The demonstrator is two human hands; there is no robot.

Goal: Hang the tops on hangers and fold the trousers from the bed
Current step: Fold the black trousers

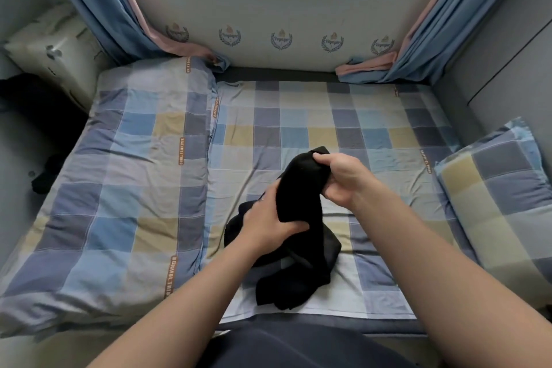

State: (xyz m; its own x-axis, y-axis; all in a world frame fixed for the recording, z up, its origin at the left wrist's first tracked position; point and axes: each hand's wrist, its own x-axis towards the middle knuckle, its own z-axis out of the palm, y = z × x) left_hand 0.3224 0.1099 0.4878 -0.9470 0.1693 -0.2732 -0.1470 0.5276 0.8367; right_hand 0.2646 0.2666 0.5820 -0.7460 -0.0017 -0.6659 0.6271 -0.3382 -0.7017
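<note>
A black garment (298,251) is bunched above the near middle of the bed (373,128), its lower part trailing onto the checked sheet. My right hand (343,179) grips its raised upper end, fingers curled round the cloth. My left hand (268,221) holds the garment lower down, thumb over the black fabric. I cannot tell whether it is a top or trousers. No hanger is in view.
A folded checked quilt (125,188) covers the bed's left side. A checked pillow (501,197) lies at the right edge. Blue and pink curtains (119,24) hang at both back corners under the window. Dark clothing (44,176) lies left of the bed.
</note>
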